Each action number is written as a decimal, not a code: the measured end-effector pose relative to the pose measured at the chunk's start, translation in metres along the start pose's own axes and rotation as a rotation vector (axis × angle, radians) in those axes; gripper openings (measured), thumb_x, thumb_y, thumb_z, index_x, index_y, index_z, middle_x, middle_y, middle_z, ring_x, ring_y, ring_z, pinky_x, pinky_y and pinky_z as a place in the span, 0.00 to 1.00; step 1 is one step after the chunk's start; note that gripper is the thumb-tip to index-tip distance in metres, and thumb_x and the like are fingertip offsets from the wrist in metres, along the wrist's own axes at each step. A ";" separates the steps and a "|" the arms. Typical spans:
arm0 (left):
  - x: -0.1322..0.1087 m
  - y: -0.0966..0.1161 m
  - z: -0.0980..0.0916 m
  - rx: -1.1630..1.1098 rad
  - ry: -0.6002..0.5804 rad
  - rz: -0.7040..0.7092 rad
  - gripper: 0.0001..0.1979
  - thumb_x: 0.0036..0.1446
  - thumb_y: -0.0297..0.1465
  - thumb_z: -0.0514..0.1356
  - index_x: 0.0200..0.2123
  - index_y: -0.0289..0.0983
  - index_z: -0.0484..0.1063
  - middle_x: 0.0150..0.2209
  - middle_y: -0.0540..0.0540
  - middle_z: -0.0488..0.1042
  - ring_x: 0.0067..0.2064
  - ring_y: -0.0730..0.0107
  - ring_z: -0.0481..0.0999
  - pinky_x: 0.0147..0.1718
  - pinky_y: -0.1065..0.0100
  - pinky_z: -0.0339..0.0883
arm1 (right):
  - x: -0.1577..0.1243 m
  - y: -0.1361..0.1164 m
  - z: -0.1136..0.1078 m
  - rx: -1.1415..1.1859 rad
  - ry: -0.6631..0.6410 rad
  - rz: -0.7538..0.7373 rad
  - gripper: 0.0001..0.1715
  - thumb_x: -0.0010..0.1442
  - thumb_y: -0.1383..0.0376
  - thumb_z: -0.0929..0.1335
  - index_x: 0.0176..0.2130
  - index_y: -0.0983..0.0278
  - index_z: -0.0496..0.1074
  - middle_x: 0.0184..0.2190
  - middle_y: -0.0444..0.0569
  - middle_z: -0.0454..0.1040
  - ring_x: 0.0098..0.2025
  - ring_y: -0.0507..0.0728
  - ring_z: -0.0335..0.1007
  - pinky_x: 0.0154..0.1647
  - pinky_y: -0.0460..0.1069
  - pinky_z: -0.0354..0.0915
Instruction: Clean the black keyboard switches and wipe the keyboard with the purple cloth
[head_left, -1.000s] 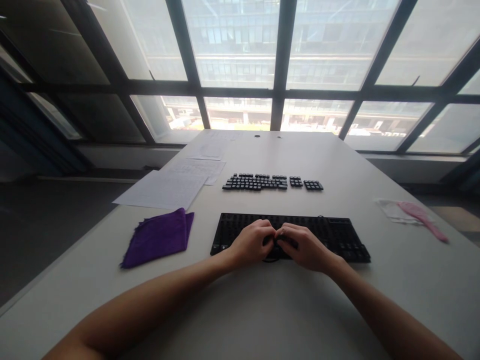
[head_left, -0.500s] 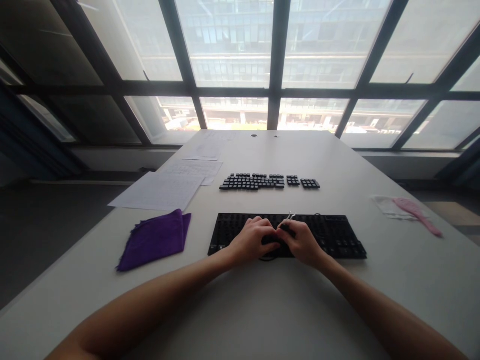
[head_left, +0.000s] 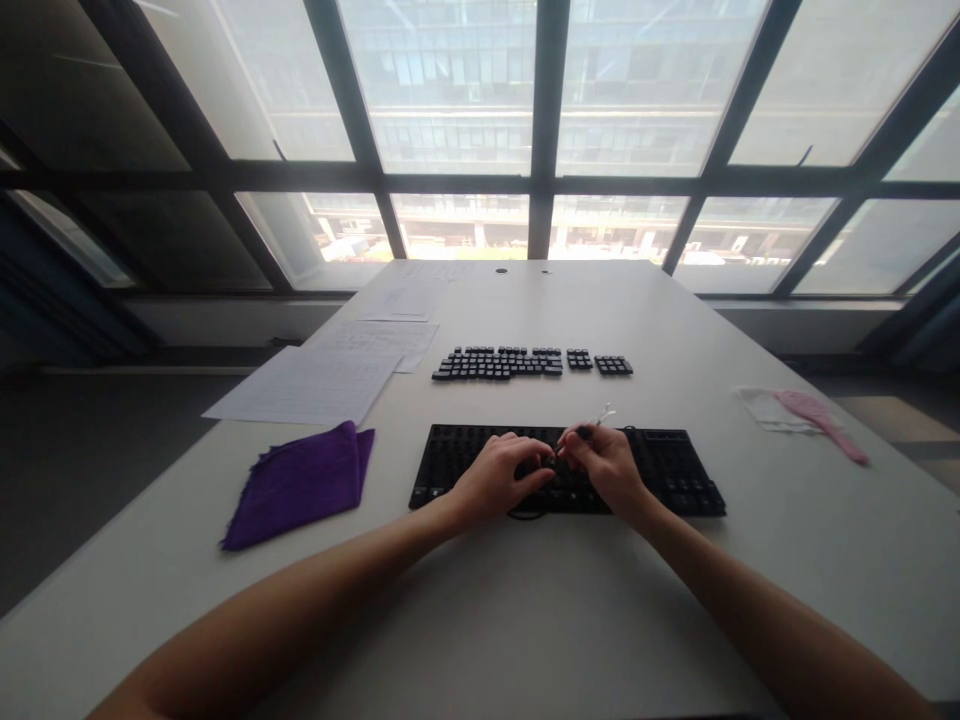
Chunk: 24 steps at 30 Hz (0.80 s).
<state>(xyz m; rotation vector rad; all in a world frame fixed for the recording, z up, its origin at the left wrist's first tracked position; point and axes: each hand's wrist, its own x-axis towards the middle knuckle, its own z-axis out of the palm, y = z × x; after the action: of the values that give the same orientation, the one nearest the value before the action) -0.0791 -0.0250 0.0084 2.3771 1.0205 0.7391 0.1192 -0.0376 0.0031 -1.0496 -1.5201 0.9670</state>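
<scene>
A black keyboard [head_left: 667, 470] lies across the white table in front of me, with both hands over its middle. My right hand [head_left: 609, 468] is closed around a wire keycap puller [head_left: 584, 432], whose dark handle shows between the fingers and whose pale wire ends stick up past them. Beside it, my left hand [head_left: 504, 470] is curled, thumb and forefinger drawn together near the puller's lower end. What lies between those fingertips is too small and dark to make out. Behind the keyboard, loose black keycaps [head_left: 499, 364] are laid out in rows and blocks.
A folded purple cloth [head_left: 300, 485] lies left of the keyboard. Paper sheets [head_left: 300, 385] spread along the table's left edge. On the right, a pink long-handled item [head_left: 821, 420] rests partly on a white cloth or wrapper [head_left: 765, 408]. Large windows stand beyond the table.
My right hand has turned and tilted the puller, its wire ends now leaning farther right. The left fingers have shifted slightly. The whole view has moved a little.
</scene>
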 end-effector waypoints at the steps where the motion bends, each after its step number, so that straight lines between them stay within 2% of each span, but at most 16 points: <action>1: 0.000 0.000 0.000 -0.014 0.012 -0.002 0.10 0.61 0.33 0.62 0.46 0.43 0.76 0.38 0.49 0.78 0.42 0.64 0.73 0.46 0.62 0.62 | 0.001 0.001 -0.001 0.031 0.035 0.023 0.15 0.63 0.56 0.68 0.31 0.64 0.75 0.24 0.47 0.74 0.23 0.53 0.65 0.26 0.48 0.62; 4: -0.001 0.001 -0.001 -0.041 0.024 0.035 0.11 0.60 0.30 0.62 0.46 0.43 0.77 0.40 0.46 0.78 0.44 0.63 0.74 0.48 0.62 0.63 | 0.001 0.000 0.000 0.038 0.040 0.024 0.16 0.61 0.54 0.69 0.31 0.64 0.74 0.24 0.47 0.74 0.24 0.54 0.66 0.25 0.48 0.62; 9: -0.002 0.003 -0.004 -0.100 0.015 0.054 0.15 0.54 0.31 0.68 0.46 0.42 0.76 0.42 0.46 0.77 0.45 0.62 0.74 0.49 0.61 0.65 | -0.005 -0.006 0.005 -0.096 0.021 -0.091 0.12 0.63 0.59 0.68 0.32 0.64 0.75 0.28 0.48 0.74 0.30 0.56 0.69 0.33 0.49 0.65; 13: -0.002 -0.001 -0.002 -0.129 0.052 0.036 0.10 0.55 0.30 0.68 0.42 0.41 0.77 0.40 0.46 0.77 0.45 0.63 0.74 0.48 0.63 0.66 | -0.007 -0.009 0.006 -0.237 -0.024 -0.198 0.09 0.64 0.62 0.67 0.34 0.63 0.76 0.30 0.49 0.75 0.33 0.57 0.71 0.38 0.51 0.65; 16: -0.002 -0.002 0.000 -0.155 0.079 0.052 0.10 0.57 0.27 0.66 0.43 0.40 0.76 0.42 0.46 0.76 0.47 0.63 0.73 0.49 0.63 0.67 | -0.007 -0.011 0.006 -0.294 -0.030 -0.244 0.09 0.65 0.63 0.66 0.35 0.63 0.75 0.31 0.49 0.76 0.34 0.57 0.71 0.39 0.51 0.65; 20: -0.003 0.000 -0.001 -0.163 0.098 0.034 0.13 0.57 0.24 0.65 0.46 0.39 0.73 0.42 0.46 0.76 0.46 0.64 0.74 0.49 0.62 0.67 | -0.007 -0.010 0.009 -0.319 0.016 -0.206 0.12 0.66 0.61 0.65 0.33 0.64 0.73 0.30 0.48 0.76 0.32 0.56 0.70 0.36 0.50 0.63; 24: -0.004 0.000 0.000 -0.145 0.121 -0.004 0.16 0.56 0.24 0.66 0.47 0.40 0.70 0.42 0.47 0.76 0.44 0.64 0.74 0.47 0.62 0.68 | -0.007 -0.008 0.010 -0.235 0.001 -0.072 0.13 0.67 0.58 0.65 0.35 0.63 0.73 0.27 0.46 0.75 0.29 0.54 0.70 0.32 0.48 0.63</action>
<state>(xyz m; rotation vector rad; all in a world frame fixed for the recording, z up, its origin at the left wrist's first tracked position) -0.0807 -0.0280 0.0073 2.2290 0.9840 0.9328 0.1085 -0.0476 0.0072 -1.1500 -1.6890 0.7508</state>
